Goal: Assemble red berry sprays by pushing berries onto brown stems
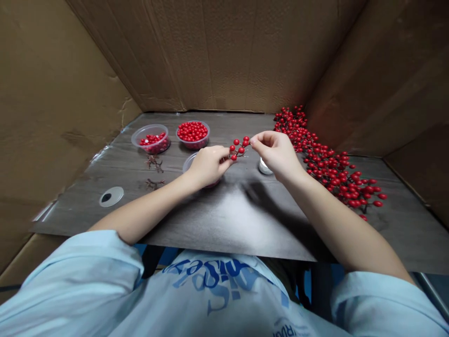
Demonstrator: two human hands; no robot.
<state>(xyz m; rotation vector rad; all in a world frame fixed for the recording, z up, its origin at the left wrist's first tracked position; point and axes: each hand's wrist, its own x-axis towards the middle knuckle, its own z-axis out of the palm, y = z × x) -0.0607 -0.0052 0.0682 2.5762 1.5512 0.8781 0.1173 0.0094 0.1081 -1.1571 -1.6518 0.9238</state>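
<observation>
Two-handed pinch on a short red-berry sprig (239, 148) above the middle of the desk (224, 220), left hand (209, 164) curled closed on its stem end, right hand (277, 154) fingertips gripping its top, a plastic tub of red berries (192, 132) near the far edge, a heap of berry sprays (328, 161) along the right edge.

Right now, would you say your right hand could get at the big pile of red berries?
Probably yes: the right hand sits beside the pile of red berries, with nothing between them. It is pinching a small berry sprig, though, so it would likely have to let go first.
</observation>
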